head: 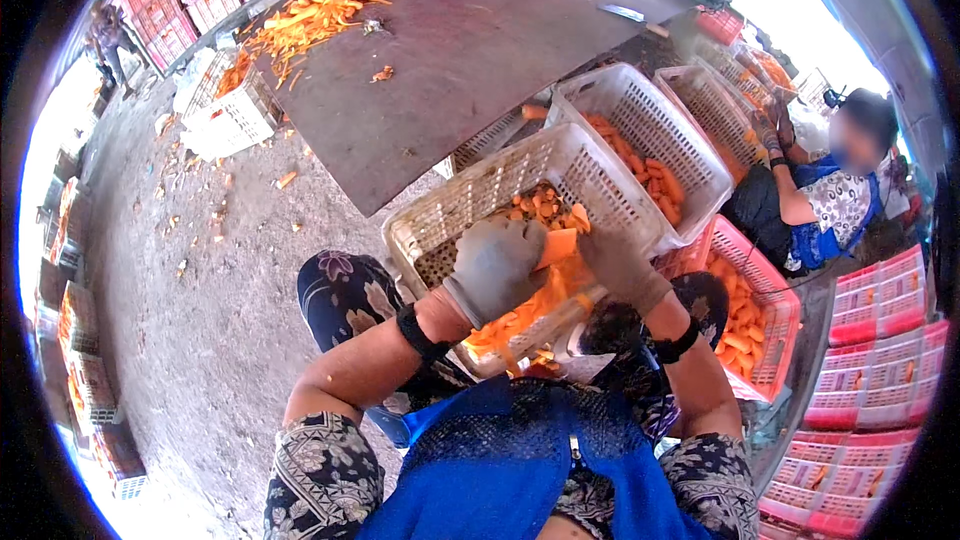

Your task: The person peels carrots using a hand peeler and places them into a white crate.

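My left hand point(496, 264), in a grey glove, is closed on a carrot point(559, 246) that points to the right. Close beside it, my right hand point(624, 267), also gloved, is curled and blurred; what it holds cannot be made out. Both hands are over a dirty white plastic crate point(480, 184) between my knees. Carrot pieces point(541, 204) lie inside this crate, and orange carrot peelings point(517, 322) heap at its near side, below my hands.
A second white crate point(679, 131) of carrots stands behind, and a pink crate point(784, 315) of carrots at right. A dark tabletop point(450, 52) bears peelings point(307, 22) and a knife point(622, 13). Another person point(832, 187) sits at right. Stacked crates point(874, 375) stand lower right.
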{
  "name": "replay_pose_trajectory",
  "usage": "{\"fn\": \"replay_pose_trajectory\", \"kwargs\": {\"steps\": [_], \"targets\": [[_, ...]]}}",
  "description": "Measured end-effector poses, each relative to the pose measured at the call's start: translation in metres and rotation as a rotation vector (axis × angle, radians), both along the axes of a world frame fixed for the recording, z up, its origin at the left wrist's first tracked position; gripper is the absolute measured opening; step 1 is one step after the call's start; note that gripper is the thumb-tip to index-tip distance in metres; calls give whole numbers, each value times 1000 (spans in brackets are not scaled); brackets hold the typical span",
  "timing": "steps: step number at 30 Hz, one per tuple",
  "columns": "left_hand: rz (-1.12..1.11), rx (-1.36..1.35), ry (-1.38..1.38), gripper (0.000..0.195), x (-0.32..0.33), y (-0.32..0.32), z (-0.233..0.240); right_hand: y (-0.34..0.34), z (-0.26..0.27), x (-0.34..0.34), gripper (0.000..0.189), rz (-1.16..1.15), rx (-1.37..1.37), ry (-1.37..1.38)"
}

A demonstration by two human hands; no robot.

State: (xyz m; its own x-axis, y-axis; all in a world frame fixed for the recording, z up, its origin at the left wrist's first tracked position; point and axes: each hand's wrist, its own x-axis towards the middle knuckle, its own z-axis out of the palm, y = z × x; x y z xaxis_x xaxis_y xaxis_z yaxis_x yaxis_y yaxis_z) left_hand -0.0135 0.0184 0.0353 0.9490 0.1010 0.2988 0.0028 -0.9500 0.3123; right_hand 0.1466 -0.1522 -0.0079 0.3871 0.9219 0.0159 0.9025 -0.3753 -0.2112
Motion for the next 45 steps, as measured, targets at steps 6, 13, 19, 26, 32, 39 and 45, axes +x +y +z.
{"fn": "replay_pose_trajectory", "kwargs": {"steps": [6, 13, 19, 26, 32, 39, 45], "targets": [[-6, 95, -128, 37, 1, 7, -4, -8, 23, -32, 25, -33, 340, 227], [-25, 177, -146, 36, -1, 8, -2, -3, 22, -41, 22, -84, 333, 136], [-124, 99, -373, 39, -9, 0, 19, -17, -30, 10, 28, 262, -256, -269], [-109, -1152, -104, 47, 1, 8, -10, 6, 27, -40, 27, -198, 377, 180], [-190, -1109, -53, 39, -6, -2, 6, 11, -7, -14, 25, -49, 212, 22], [-165, -1551, 122, 35, -5, 6, 1, 13, 26, -44, 21, -132, 490, 205], [-92, -1318, 259, 39, -2, 14, 0, 14, 25, -43, 19, -194, 323, 19]]}}
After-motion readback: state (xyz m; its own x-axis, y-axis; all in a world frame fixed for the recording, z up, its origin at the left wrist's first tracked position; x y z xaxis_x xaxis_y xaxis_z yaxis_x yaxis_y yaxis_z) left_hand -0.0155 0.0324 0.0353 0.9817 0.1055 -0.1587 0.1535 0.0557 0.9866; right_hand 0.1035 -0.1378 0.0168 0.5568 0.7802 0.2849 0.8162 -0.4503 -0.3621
